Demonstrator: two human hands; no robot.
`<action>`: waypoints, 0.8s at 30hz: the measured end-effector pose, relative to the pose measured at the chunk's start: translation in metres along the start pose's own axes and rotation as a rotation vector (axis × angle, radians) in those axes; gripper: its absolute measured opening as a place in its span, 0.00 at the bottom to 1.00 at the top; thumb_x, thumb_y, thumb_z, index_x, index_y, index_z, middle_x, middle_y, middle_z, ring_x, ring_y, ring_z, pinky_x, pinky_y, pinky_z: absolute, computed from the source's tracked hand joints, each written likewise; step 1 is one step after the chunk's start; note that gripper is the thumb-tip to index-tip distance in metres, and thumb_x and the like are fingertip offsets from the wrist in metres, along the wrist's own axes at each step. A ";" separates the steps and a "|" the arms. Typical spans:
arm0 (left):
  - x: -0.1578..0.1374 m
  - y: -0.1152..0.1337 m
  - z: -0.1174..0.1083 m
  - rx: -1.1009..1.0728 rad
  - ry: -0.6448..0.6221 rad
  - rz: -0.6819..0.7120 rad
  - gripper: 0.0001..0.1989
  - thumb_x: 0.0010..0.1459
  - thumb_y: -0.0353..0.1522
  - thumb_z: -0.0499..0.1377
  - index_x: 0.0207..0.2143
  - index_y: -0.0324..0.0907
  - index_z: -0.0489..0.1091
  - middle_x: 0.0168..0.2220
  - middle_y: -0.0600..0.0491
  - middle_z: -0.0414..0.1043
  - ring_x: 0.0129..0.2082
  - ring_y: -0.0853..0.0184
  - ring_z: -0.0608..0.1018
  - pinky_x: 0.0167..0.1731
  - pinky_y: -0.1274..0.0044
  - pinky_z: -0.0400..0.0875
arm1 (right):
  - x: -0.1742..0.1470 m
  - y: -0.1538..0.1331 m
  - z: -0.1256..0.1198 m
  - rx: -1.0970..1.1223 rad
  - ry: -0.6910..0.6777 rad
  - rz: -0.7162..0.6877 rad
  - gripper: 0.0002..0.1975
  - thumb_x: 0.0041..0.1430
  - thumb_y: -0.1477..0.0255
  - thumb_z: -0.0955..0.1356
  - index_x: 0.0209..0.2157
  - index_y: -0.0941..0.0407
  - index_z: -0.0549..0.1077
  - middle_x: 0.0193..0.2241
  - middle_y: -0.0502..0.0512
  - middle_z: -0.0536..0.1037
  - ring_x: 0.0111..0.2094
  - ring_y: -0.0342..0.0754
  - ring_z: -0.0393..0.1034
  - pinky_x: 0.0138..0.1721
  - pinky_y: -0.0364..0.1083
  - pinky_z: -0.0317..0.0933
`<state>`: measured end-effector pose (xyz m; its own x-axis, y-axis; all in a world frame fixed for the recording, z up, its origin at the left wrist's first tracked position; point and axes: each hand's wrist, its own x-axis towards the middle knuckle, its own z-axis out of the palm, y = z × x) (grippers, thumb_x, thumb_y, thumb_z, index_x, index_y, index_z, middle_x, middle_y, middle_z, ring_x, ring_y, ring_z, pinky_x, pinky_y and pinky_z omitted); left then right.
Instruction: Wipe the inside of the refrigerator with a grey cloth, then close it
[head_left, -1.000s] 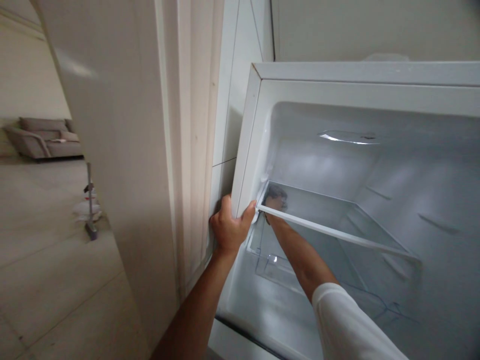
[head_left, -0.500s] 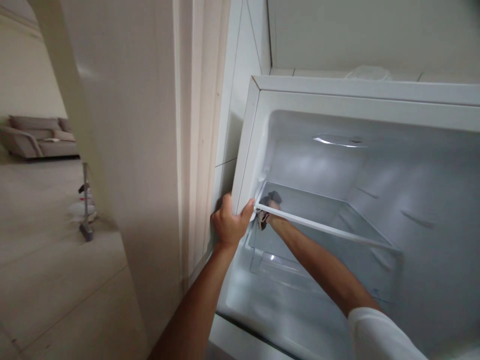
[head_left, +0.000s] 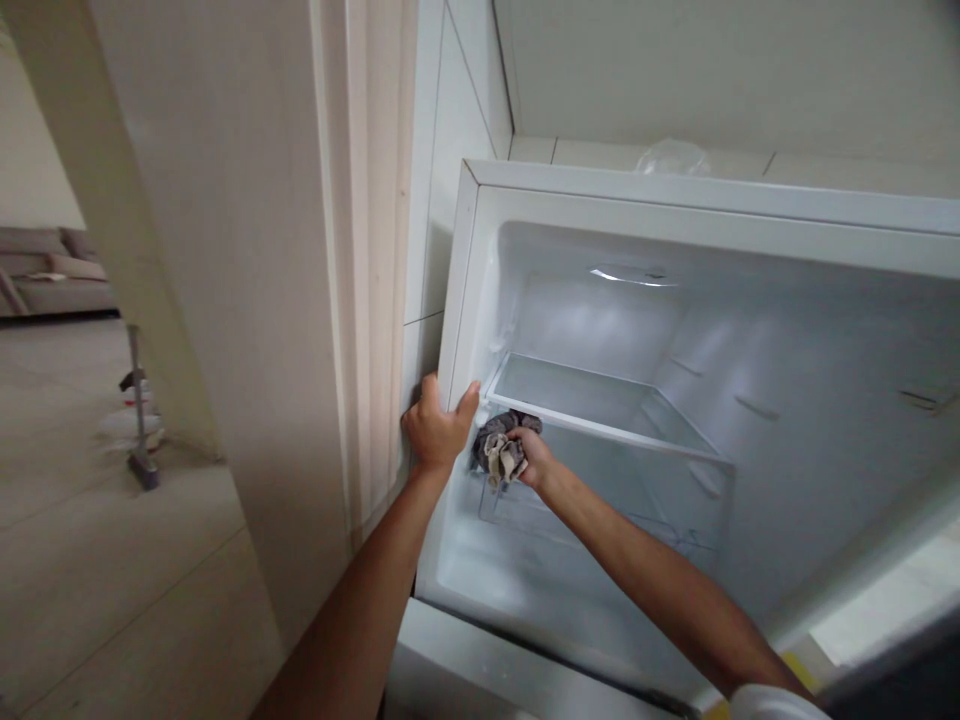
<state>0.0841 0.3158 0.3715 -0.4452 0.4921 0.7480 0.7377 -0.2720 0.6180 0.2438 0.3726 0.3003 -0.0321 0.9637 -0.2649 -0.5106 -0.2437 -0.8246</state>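
A white refrigerator (head_left: 679, 190) stands open, its inside lit faintly by daylight. My left hand (head_left: 439, 430) is wrapped round its left side edge, the thumb lying on the front of the frame. Inside, my right hand (head_left: 531, 455) clutches a crumpled grey and beige cloth (head_left: 501, 448), just under the front left end of the upper glass shelf (head_left: 592, 385). The cloth is near the left inner wall; whether it touches the wall I cannot tell. Below it is a clear plastic piece (head_left: 540, 517), partly hidden by my right forearm.
A door frame (head_left: 367, 280) rises close on the left, beside a tiled wall (head_left: 450, 120). A clear plastic bag (head_left: 673, 157) lies on top of the refrigerator. Through the doorway are a broom-like tool (head_left: 139, 420) and a sofa (head_left: 60, 275). The lower compartment's front (head_left: 480, 665) juts out below.
My right hand has brought the cloth from above the upper shelf's left end down to beneath it. My left hand keeps its hold, while the view has shifted to the right.
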 end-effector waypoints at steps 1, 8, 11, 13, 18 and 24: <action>0.000 0.000 0.000 0.003 -0.001 0.000 0.20 0.58 0.50 0.62 0.36 0.42 0.69 0.29 0.46 0.79 0.29 0.56 0.80 0.29 0.73 0.56 | -0.003 0.002 0.001 0.000 0.021 0.039 0.06 0.52 0.79 0.62 0.28 0.56 0.69 0.15 0.51 0.69 0.17 0.47 0.65 0.21 0.45 0.66; 0.000 -0.003 0.004 0.017 0.030 0.009 0.22 0.58 0.50 0.63 0.39 0.40 0.70 0.29 0.46 0.79 0.29 0.56 0.80 0.29 0.73 0.56 | 0.013 0.008 0.022 0.062 0.204 0.053 0.07 0.59 0.76 0.63 0.26 0.55 0.66 0.17 0.49 0.70 0.18 0.43 0.65 0.21 0.42 0.64; 0.000 -0.005 0.006 0.004 0.039 0.025 0.22 0.58 0.51 0.62 0.38 0.41 0.70 0.29 0.47 0.79 0.29 0.57 0.80 0.29 0.73 0.56 | 0.030 0.007 0.030 0.102 0.297 0.001 0.09 0.62 0.73 0.65 0.27 0.55 0.65 0.17 0.44 0.69 0.18 0.40 0.64 0.21 0.40 0.62; 0.000 -0.007 0.007 -0.006 0.045 0.035 0.22 0.59 0.52 0.61 0.36 0.41 0.70 0.28 0.48 0.78 0.28 0.58 0.79 0.29 0.73 0.57 | 0.039 0.004 0.032 0.131 0.360 -0.035 0.10 0.63 0.72 0.65 0.26 0.55 0.65 0.16 0.43 0.68 0.17 0.40 0.63 0.20 0.39 0.61; 0.000 -0.008 0.007 -0.022 0.060 0.029 0.22 0.59 0.52 0.60 0.36 0.41 0.70 0.27 0.49 0.78 0.27 0.59 0.79 0.29 0.74 0.57 | 0.054 -0.001 0.038 0.209 0.481 -0.107 0.13 0.61 0.70 0.65 0.23 0.53 0.62 0.14 0.43 0.66 0.15 0.40 0.62 0.17 0.39 0.60; 0.000 -0.005 0.006 -0.016 0.064 0.034 0.22 0.58 0.52 0.61 0.34 0.42 0.68 0.26 0.49 0.77 0.28 0.58 0.80 0.28 0.74 0.57 | 0.054 0.000 0.046 0.290 0.523 -0.131 0.15 0.63 0.67 0.66 0.23 0.53 0.61 0.14 0.42 0.64 0.14 0.39 0.60 0.17 0.39 0.59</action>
<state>0.0835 0.3216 0.3672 -0.4522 0.4290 0.7820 0.7448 -0.3008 0.5957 0.2029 0.4292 0.3090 0.4351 0.7848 -0.4413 -0.6973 -0.0163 -0.7165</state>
